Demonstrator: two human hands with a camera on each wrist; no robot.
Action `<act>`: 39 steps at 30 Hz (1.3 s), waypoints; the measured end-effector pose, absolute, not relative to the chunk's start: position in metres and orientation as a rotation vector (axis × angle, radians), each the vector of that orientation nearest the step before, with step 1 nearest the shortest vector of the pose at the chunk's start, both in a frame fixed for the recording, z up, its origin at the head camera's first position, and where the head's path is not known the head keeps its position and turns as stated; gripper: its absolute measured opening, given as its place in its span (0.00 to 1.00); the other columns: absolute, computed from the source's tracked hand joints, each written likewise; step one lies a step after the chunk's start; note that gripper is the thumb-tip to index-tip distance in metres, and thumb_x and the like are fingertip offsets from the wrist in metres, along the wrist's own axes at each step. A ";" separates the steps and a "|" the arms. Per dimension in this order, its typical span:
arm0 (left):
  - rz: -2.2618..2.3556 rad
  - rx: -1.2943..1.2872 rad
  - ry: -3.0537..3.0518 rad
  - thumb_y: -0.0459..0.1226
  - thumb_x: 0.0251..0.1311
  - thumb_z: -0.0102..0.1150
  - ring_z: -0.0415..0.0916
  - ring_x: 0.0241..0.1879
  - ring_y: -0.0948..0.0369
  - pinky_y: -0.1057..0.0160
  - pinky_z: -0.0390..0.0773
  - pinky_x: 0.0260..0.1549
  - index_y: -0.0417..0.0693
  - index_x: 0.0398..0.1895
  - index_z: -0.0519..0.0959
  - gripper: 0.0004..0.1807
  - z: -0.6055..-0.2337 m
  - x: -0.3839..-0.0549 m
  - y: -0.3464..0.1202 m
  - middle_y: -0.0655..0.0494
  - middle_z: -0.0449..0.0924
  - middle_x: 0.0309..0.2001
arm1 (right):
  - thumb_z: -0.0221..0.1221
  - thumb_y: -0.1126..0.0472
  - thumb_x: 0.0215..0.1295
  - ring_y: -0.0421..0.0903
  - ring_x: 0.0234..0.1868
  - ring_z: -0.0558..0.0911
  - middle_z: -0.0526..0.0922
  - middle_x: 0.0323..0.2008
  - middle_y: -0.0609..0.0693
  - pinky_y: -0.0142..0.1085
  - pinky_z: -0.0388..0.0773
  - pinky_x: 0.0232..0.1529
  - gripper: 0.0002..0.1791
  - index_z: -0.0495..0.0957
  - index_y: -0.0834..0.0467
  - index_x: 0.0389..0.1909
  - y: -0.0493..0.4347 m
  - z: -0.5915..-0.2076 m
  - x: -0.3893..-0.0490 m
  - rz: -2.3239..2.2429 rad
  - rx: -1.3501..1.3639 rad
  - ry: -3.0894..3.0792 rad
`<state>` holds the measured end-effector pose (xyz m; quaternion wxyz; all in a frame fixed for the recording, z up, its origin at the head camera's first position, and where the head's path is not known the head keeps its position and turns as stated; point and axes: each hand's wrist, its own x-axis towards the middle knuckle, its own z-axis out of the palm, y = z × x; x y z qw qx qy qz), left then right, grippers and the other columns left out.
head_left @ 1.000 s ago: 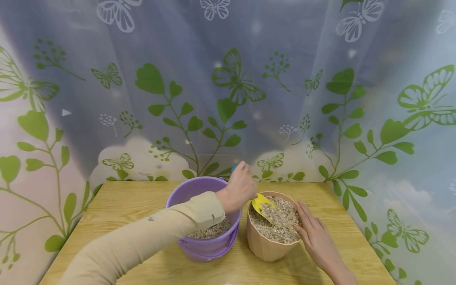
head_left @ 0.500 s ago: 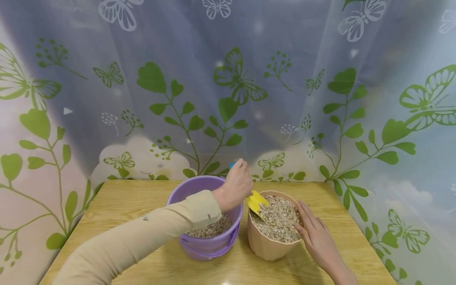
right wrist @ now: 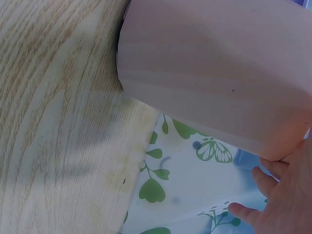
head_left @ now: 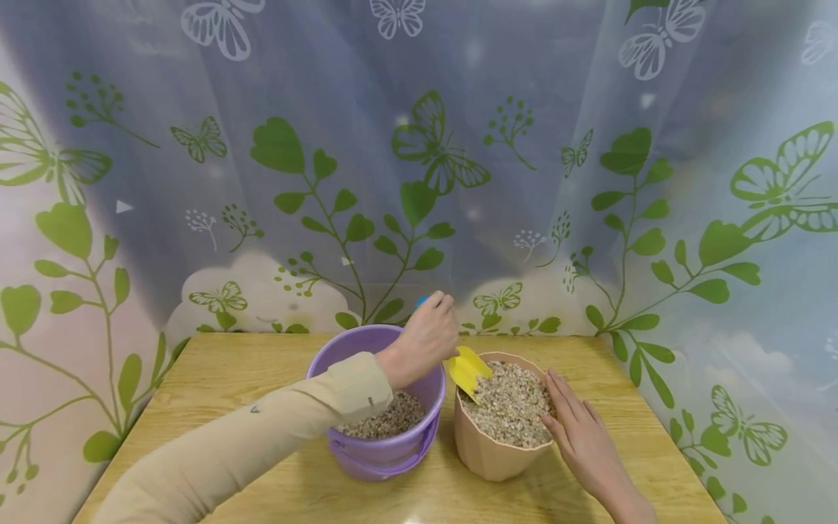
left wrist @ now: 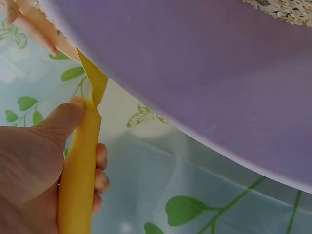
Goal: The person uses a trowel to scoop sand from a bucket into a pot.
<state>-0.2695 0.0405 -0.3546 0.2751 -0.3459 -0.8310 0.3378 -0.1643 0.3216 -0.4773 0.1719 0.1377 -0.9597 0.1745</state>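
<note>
My left hand (head_left: 427, 336) grips a small toy shovel (head_left: 468, 370) with a yellow blade and a blue handle end. Its blade slants over the left rim of a peach flowerpot (head_left: 492, 463), its tip at the fine gravel (head_left: 517, 407) that fills the pot nearly to the brim. In the left wrist view, my thumb lies along the shovel's yellow handle (left wrist: 80, 170), with fingers wrapped behind. My right hand (head_left: 583, 437) rests against the pot's right side, fingers extended. Left of the pot stands a purple bucket (head_left: 366, 466), holding more gravel (head_left: 390, 418); my left forearm crosses above it.
Both containers stand close together on a wooden table (head_left: 262, 487). A curtain (head_left: 366, 182) printed with butterflies and leaves hangs right behind the table's back edge and along both sides. The bucket's purple handle (head_left: 422, 447) hangs down at its front.
My left hand has drawn the shovel leftward, from over the gravel in the pot to the pot's left rim. More of the blade shows now. My right hand stays against the pot.
</note>
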 end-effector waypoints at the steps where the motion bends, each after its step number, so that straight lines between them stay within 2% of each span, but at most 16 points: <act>1: 0.905 -0.921 -2.220 0.70 0.63 0.48 0.65 0.39 0.60 0.61 0.62 0.47 0.56 0.22 0.77 0.31 -0.355 -0.270 0.039 0.63 0.74 0.28 | 0.50 0.52 0.79 0.64 0.73 0.63 0.57 0.78 0.57 0.68 0.58 0.64 0.34 0.53 0.57 0.79 0.321 -0.477 -0.165 0.496 0.391 -2.723; 8: 0.871 -0.873 -2.187 0.68 0.65 0.47 0.65 0.40 0.60 0.62 0.64 0.48 0.56 0.29 0.81 0.30 -0.354 -0.274 0.030 0.62 0.74 0.32 | 0.50 0.52 0.79 0.64 0.73 0.63 0.57 0.78 0.58 0.68 0.57 0.64 0.34 0.53 0.58 0.79 0.321 -0.478 -0.165 0.497 0.384 -2.725; 15: 0.705 -0.758 -2.315 0.70 0.63 0.49 0.68 0.43 0.59 0.60 0.65 0.53 0.52 0.33 0.83 0.33 -0.351 -0.275 0.018 0.60 0.80 0.36 | 0.50 0.52 0.79 0.64 0.73 0.63 0.57 0.78 0.58 0.68 0.58 0.64 0.34 0.53 0.57 0.80 0.321 -0.477 -0.165 0.484 0.386 -2.729; 18: 0.633 -0.715 -2.365 0.70 0.63 0.47 0.68 0.40 0.59 0.60 0.64 0.49 0.51 0.30 0.82 0.34 -0.350 -0.273 0.010 0.59 0.79 0.33 | 0.50 0.52 0.79 0.64 0.73 0.63 0.57 0.78 0.58 0.68 0.58 0.64 0.34 0.53 0.58 0.79 0.320 -0.478 -0.165 0.484 0.385 -2.728; 21: 0.532 -0.687 -2.383 0.70 0.63 0.48 0.66 0.35 0.60 0.61 0.64 0.45 0.51 0.23 0.77 0.34 -0.351 -0.272 0.001 0.60 0.75 0.27 | 0.50 0.52 0.79 0.64 0.73 0.64 0.58 0.78 0.58 0.68 0.58 0.63 0.34 0.54 0.58 0.79 0.321 -0.478 -0.165 0.487 0.383 -2.721; 26: 0.356 -0.663 -2.344 0.69 0.62 0.53 0.67 0.32 0.59 0.61 0.66 0.42 0.50 0.18 0.73 0.34 -0.356 -0.267 -0.018 0.59 0.75 0.24 | 0.50 0.51 0.79 0.63 0.73 0.63 0.58 0.77 0.58 0.68 0.58 0.63 0.34 0.54 0.57 0.79 0.321 -0.478 -0.164 0.452 0.376 -2.725; 32: 0.190 -0.667 -2.312 0.65 0.58 0.61 0.67 0.30 0.57 0.60 0.65 0.38 0.48 0.17 0.75 0.31 -0.364 -0.257 -0.043 0.57 0.75 0.22 | 0.50 0.49 0.79 0.61 0.74 0.62 0.60 0.77 0.57 0.67 0.59 0.64 0.34 0.55 0.57 0.79 0.322 -0.478 -0.165 0.364 0.385 -2.713; 39: 0.149 -0.634 -2.432 0.64 0.59 0.62 0.68 0.30 0.57 0.60 0.63 0.36 0.45 0.20 0.78 0.31 -0.373 -0.246 -0.066 0.54 0.79 0.26 | 0.52 0.48 0.78 0.59 0.75 0.62 0.62 0.76 0.56 0.65 0.58 0.66 0.34 0.59 0.58 0.77 0.323 -0.473 -0.165 0.276 0.413 -2.709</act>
